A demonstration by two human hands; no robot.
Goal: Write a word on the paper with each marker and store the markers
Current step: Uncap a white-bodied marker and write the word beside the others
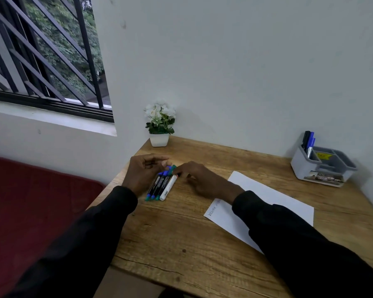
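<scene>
Four markers point(157, 186) are laid side by side on the table point(181, 233): three dark, one white. The left hand point(143, 172) is bent loosely beside them, with nothing held. The white marker point(168, 187) is touched at its far end by the right hand point(199, 179); a grip cannot be told. Writing starting "Vi" is seen on the one paper point(267, 195). Three pens point(309, 140) are stood in the grey box point(310, 171).

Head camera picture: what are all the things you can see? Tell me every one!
Desk: one, brown wood, against the wall.
Markers: four, three dark and one white, side by side, left part of the desk.
Paper: one, white, on the desk under the right sleeve.
Organiser: one, grey, far right desk corner.
Stored markers: about three, black and blue, upright in the organiser.
Flowerpot: one, white with white flowers, far left desk corner.
Window: one, dark bars, upper left.
Cushion: one, red, left of the desk.
Left hand: one, black sleeve, beside the markers.
Right hand: one, black sleeve, fingers touching the markers.
</scene>
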